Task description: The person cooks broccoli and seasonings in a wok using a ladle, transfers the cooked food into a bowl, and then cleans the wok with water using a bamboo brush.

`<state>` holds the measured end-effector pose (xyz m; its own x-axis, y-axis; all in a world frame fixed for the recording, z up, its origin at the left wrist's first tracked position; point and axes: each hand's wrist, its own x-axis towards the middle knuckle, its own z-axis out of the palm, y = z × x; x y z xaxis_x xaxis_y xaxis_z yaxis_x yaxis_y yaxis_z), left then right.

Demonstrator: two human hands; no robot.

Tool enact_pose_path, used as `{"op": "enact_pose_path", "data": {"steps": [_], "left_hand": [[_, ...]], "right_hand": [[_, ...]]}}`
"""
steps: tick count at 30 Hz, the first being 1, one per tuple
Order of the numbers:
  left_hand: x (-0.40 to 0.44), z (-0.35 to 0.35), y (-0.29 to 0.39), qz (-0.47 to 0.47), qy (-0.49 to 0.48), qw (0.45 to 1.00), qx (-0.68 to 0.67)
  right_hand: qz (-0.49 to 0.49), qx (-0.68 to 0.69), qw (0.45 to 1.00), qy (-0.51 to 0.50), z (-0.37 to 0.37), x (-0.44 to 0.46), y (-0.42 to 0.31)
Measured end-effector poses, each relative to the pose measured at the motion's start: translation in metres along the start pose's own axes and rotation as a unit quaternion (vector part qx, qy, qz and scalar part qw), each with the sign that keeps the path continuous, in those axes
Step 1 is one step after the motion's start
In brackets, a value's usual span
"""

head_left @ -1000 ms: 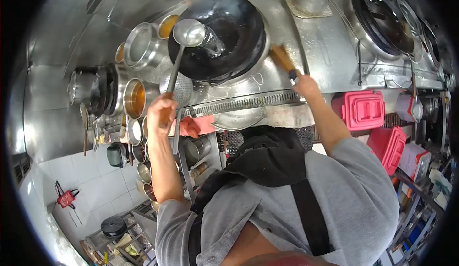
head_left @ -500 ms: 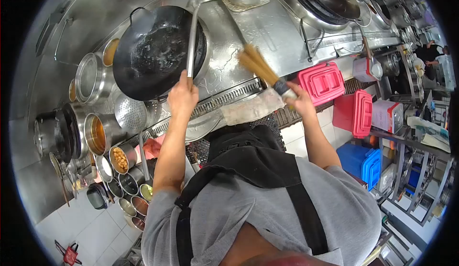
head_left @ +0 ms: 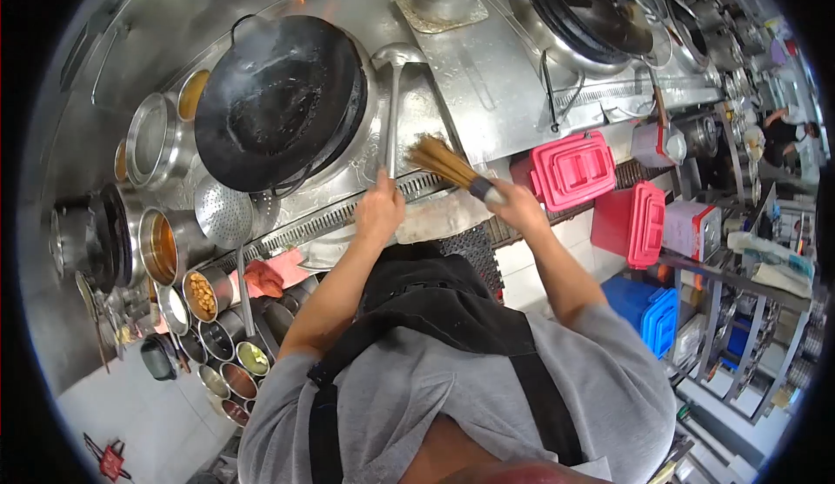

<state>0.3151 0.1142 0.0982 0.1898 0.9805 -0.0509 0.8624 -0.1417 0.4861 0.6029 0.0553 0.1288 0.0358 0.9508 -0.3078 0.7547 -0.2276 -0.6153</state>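
Note:
My left hand [head_left: 380, 212] is closed on the handle of a steel ladle [head_left: 398, 54], whose bowl is over the metal stove top, right of the wok. In my right hand [head_left: 519, 206] is the dark grip of a bristle brush [head_left: 445, 164]; its tan bristles point left, close to the ladle's handle. A large black wok [head_left: 278, 106] sits on the burner at the left, wet inside, with a wisp of steam at its upper part.
Left of the wok are a perforated skimmer [head_left: 223, 213], a pot of orange liquid [head_left: 165, 245] and several small containers. Pink bins [head_left: 571, 169] and a blue bin [head_left: 645, 314] stand at the right. Another wok [head_left: 600, 10] is at the upper right. A person [head_left: 783, 136] is far right.
The ladle has moved from over the wok to its right side, with my left hand. The brush has swung left toward the ladle's handle. The camera view has turned and shifted right.

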Motion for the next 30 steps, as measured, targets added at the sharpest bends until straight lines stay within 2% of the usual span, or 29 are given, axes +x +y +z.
{"op": "enact_pose_path", "data": {"steps": [1,2,3,4,6,8,10,12,13,14,15,17,19,20,22,24,26,28,29,30], "left_hand": [[-0.003,0.004,0.006,0.011,-0.018,1.000,-0.022],[-0.008,0.009,0.013,0.017,-0.036,0.998,-0.044],[-0.013,0.017,0.022,-0.004,-0.056,0.993,-0.101],[-0.015,0.028,0.031,-0.021,-0.074,0.985,-0.156],[-0.012,0.083,0.025,0.018,-0.159,0.960,-0.231],[-0.013,0.054,0.033,0.113,-0.265,0.943,-0.165],[-0.016,0.036,0.021,0.116,-0.236,0.953,-0.151],[-0.022,0.011,-0.007,0.133,-0.120,0.953,-0.244],[-0.026,-0.018,-0.022,0.108,-0.103,0.950,-0.275],[-0.026,-0.048,-0.035,0.051,-0.146,0.946,-0.287],[-0.036,-0.061,-0.054,0.029,-0.059,0.953,-0.295],[-0.054,-0.088,-0.093,-0.024,0.047,0.946,-0.320],[-0.077,-0.113,-0.129,-0.076,0.130,0.940,-0.307],[-0.090,-0.121,-0.145,-0.081,0.139,0.939,-0.305],[-0.118,-0.131,-0.174,-0.149,0.237,0.922,-0.265],[-0.149,-0.134,-0.193,-0.207,0.279,0.899,-0.268],[-0.181,-0.135,-0.221,-0.280,0.320,0.864,-0.269],[-0.217,-0.140,-0.248,-0.311,0.383,0.869,-0.035],[-0.232,-0.145,-0.259,-0.362,0.380,0.850,-0.040],[-0.251,-0.142,-0.281,-0.376,0.346,0.858,0.049]], "right_hand": [[-0.019,0.046,0.997,0.057,0.005,-0.018,0.016],[0.012,0.165,0.984,0.068,0.013,-0.030,0.043],[0.073,0.251,0.963,0.057,-0.001,-0.048,0.027],[0.097,0.364,0.922,0.087,-0.008,-0.063,0.013],[0.117,0.431,0.885,0.130,-0.004,-0.074,0.025],[0.074,0.420,0.890,0.164,-0.007,-0.072,0.015],[0.053,0.409,0.900,0.141,-0.015,-0.060,-0.009],[0.036,0.437,0.894,0.097,-0.023,-0.045,-0.047],[0.001,0.388,0.918,0.083,-0.024,-0.031,-0.058],[0.046,0.349,0.935,0.047,-0.036,-0.027,-0.106],[-0.030,0.274,0.961,0.040,-0.035,-0.006,-0.118],[-0.170,0.130,0.977,0.017,-0.031,0.041,-0.156],[-0.274,-0.014,0.961,-0.016,-0.030,0.086,-0.218],[-0.314,-0.092,0.944,-0.030,-0.028,0.110,-0.249],[-0.340,-0.206,0.913,-0.094,-0.008,0.168,-0.296],[-0.313,-0.312,0.894,-0.081,0.017,0.216,-0.344],[-0.275,-0.322,0.906,-0.001,0.056,0.274,-0.380],[-0.266,-0.261,0.926,0.067,0.097,0.285,-0.411],[-0.228,-0.196,0.952,0.054,0.112,0.279,-0.422],[-0.230,-0.199,0.951,0.045,0.126,0.271,-0.421]]}}
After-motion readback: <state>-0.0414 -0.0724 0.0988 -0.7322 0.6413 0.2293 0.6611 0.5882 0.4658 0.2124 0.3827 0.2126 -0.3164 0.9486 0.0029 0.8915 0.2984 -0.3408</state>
